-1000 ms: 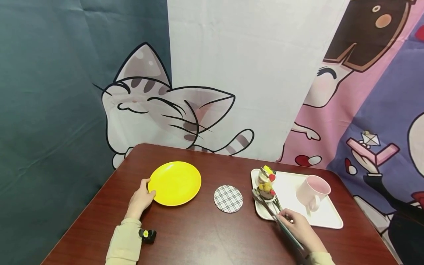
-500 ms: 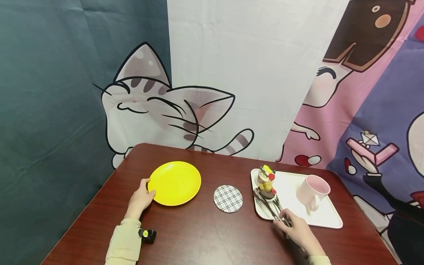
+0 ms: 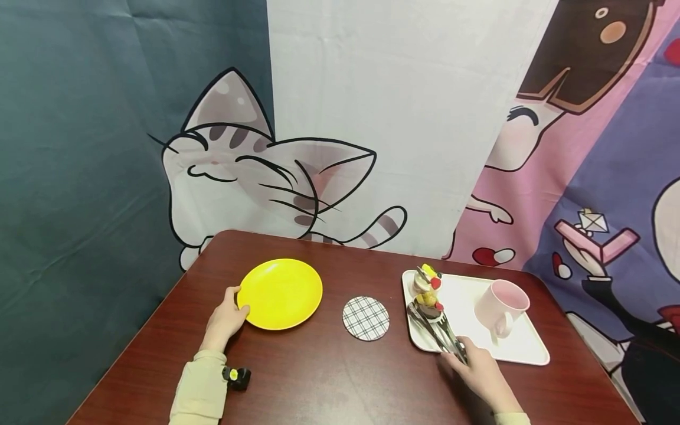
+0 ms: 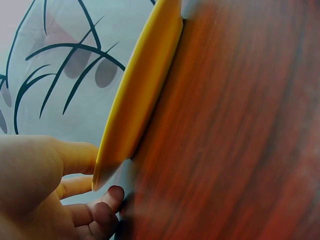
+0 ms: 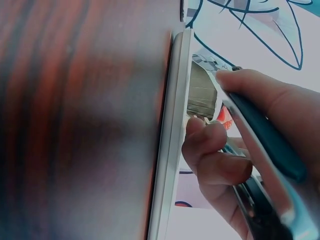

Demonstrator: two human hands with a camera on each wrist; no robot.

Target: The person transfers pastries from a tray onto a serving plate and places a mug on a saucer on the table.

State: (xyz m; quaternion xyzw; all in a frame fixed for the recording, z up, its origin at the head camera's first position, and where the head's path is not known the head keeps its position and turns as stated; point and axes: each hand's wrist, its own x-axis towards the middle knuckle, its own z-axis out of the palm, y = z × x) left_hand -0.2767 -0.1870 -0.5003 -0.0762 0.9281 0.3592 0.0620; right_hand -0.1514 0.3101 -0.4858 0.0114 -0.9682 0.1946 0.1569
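Behind a glossy, wood-grained table (image 3: 319,378), a cat-printed cloth (image 3: 414,118) is hanging, and left of the frame's centre the left hand (image 3: 225,319) is pinching the rim of a round, smooth yellow plate (image 3: 281,293), thumb and fingers nearly together. At lower right, the right hand's (image 3: 480,374) curled fingers are gripping shiny metal tongs (image 3: 431,331), whose arms are flanking and partly hiding a brown, fruit-topped cake (image 3: 429,312) on a white tray (image 3: 458,295); whether both arms are touching it is staying unclear.

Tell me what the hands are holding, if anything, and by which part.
The left hand pinches the plate by its left rim; the right hand grips the tongs by their teal grips.
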